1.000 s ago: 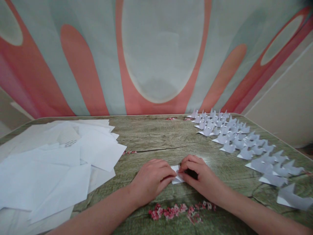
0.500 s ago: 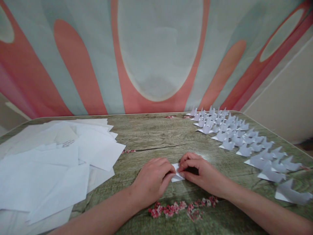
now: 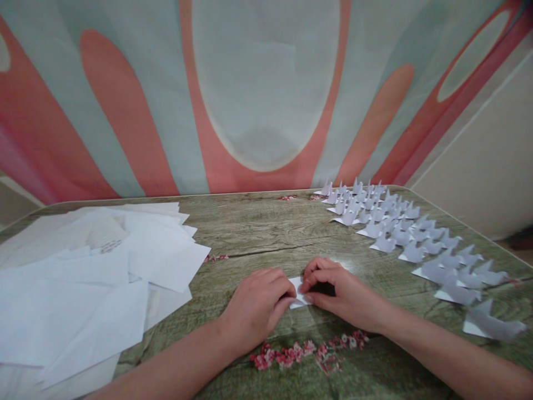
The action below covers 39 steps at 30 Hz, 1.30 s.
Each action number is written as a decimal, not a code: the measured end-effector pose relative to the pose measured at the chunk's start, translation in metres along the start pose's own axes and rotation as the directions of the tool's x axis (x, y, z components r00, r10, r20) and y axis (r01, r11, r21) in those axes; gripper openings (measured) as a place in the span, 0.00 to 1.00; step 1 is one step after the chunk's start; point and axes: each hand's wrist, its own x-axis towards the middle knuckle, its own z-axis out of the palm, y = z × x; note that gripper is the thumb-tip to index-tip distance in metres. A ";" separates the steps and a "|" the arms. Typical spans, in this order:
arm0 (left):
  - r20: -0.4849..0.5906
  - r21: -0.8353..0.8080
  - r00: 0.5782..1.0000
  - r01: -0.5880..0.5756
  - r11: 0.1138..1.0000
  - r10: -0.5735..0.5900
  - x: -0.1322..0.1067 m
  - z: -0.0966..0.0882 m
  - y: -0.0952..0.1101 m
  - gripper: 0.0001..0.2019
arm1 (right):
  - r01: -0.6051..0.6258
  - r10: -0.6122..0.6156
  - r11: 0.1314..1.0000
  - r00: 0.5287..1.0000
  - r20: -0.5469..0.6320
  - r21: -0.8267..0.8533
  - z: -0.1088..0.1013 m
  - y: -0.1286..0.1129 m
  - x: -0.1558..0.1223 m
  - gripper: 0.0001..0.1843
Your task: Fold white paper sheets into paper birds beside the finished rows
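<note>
A small folded piece of white paper [image 3: 298, 300] lies on the table near its front middle, between my two hands. My left hand [image 3: 259, 303] pinches its left edge with thumb and forefinger. On the other side, the fingertips of my right hand [image 3: 328, 286] are closed on its right part, thumb low and fingers above. Both hands cover much of the paper, so its exact folds are hard to make out.
Loose white sheets [image 3: 91, 300] overlap in a wide pile on the left. Several rows of folded white paper birds [image 3: 383, 243] stand along the right side of the wood-patterned table [image 3: 250, 228]. A patterned backdrop [image 3: 266, 83] rises behind the far edge.
The whole view has shifted slightly, so everything sits a little further left. Both hands keep their hold on the folded paper, with hardly any finger movement.
</note>
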 end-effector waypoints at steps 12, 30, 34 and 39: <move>-0.057 -0.037 0.993 0.106 0.994 -0.108 0.002 0.001 0.008 0.05 | 0.006 -0.007 1.000 1.000 0.011 0.009 -0.002 0.000 0.001 0.05; -0.102 -0.022 0.982 0.156 0.987 -0.158 0.007 0.005 0.016 0.05 | 0.222 -0.207 0.967 0.971 0.120 -0.126 -0.015 -0.003 -0.011 0.12; -0.103 -0.032 0.983 0.152 0.988 -0.155 0.006 0.006 0.015 0.05 | 0.300 -0.268 0.938 0.946 0.184 -0.174 -0.022 -0.010 -0.016 0.18; -0.115 -0.033 0.983 0.141 0.989 -0.144 0.006 0.005 0.014 0.05 | 0.341 -0.287 0.891 0.935 0.210 -0.300 -0.023 -0.005 -0.024 0.30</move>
